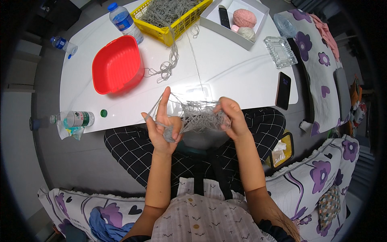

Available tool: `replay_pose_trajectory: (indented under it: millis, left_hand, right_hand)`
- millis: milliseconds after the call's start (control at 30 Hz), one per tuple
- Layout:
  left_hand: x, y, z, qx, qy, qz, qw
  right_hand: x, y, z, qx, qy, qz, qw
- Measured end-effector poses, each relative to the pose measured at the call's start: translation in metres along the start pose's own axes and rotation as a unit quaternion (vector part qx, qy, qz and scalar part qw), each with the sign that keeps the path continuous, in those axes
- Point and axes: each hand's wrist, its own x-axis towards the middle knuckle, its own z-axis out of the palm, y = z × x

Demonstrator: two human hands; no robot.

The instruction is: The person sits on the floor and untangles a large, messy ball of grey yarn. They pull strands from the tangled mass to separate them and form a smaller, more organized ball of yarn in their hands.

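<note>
My left hand holds a small ball of grey yarn in its palm under curled fingers, with the index finger raised and strands looped around it and the thumb. A loose tangle of grey yarn spans the gap between both hands, above the table's front edge. Its other end is gripped by my right hand, whose fingers are bent into the strands. One thin strand runs up the white table to a heap of grey yarn in a yellow plastic basket.
A red plastic basin and water bottles stand at the left, near a bottle lying down and a green cap. At the right are a box with yarn balls, a glass ashtray and a phone.
</note>
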Motion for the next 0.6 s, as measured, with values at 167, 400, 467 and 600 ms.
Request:
replay_pose_trajectory:
  millis: [167,400,467,600]
  left_hand:
    - [0.001,0.004,0.001,-0.123,-0.004,-0.008,0.992]
    - [-0.002,0.025,-0.023,-0.216,0.047,0.018,0.975]
    - [-0.003,0.024,-0.024,-0.209,0.041,0.016,0.977]
    - [-0.002,0.017,-0.017,-0.185,0.012,0.009,0.983]
  right_hand:
    - [0.009,-0.011,0.042,0.163,0.212,-0.056,0.962]
    - [-0.002,-0.02,-0.005,0.169,0.013,-0.153,0.974]
    - [0.0,-0.019,-0.006,0.0,0.127,-0.12,0.985]
    - [0.0,0.002,0.013,-0.15,0.116,0.07,0.979]
